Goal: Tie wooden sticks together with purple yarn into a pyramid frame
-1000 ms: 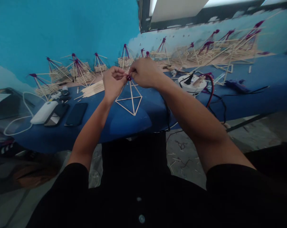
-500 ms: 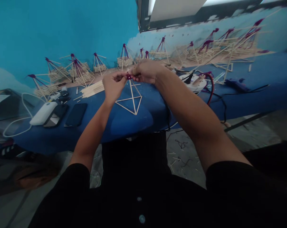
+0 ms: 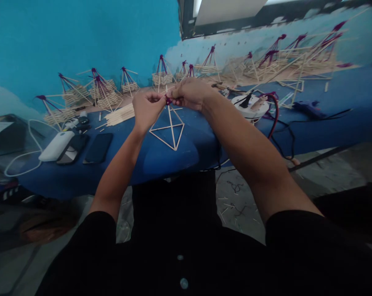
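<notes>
A pyramid-shaped frame of thin wooden sticks (image 3: 173,131) stands on the blue table (image 3: 192,152), its triangular base toward me. Purple yarn (image 3: 168,100) is wound around its top, where the sticks meet. My left hand (image 3: 147,107) pinches at the left of this top with thumb and forefinger. From the right, my right hand (image 3: 187,94) is closed at the yarn, its fingertips almost touching the left ones. Exactly which strands each hand holds is hidden by the fingers. Beside my left hand lies a bundle of loose sticks (image 3: 120,116).
Several stick structures with purple-tied tops (image 3: 103,92) line the wall. At left lie a dark phone (image 3: 98,148) and a white power bank (image 3: 56,146) with a cable. To the right are a white round power strip (image 3: 250,107) and black cords (image 3: 292,139).
Both hands stay at the top of the frame with only small finger shifts. The yarn top shows slightly more between the fingertips, and the view has moved a little.
</notes>
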A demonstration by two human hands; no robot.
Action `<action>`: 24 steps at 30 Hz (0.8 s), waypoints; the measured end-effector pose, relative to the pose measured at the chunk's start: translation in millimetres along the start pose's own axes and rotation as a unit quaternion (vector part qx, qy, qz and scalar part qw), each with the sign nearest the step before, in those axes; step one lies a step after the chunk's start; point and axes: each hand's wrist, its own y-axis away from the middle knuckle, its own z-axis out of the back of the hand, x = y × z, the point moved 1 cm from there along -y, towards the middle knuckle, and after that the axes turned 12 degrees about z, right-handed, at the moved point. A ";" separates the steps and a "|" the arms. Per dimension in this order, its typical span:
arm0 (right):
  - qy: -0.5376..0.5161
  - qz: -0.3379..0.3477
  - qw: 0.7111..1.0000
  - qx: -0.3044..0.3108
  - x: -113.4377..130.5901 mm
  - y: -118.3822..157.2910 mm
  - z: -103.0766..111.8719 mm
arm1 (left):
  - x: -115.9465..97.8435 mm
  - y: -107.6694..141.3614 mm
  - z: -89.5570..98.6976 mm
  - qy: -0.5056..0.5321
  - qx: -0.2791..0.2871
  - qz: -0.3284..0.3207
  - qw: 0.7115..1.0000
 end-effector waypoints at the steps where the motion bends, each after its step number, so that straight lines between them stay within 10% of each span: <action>1: -0.002 0.005 1.000 -0.011 0.2 0.5 -0.4 | -0.1 -0.1 0.1 0.001 0.001 0.001 1.000; 13: 0.093 0.099 0.991 -0.011 -8.6 17.0 18.9 | 15.7 -5.3 25.0 0.008 0.021 0.027 0.999; 24: 0.281 0.162 0.946 0.004 -12.5 26.3 16.5 | 6.8 7.1 28.8 -0.186 0.065 -0.070 0.978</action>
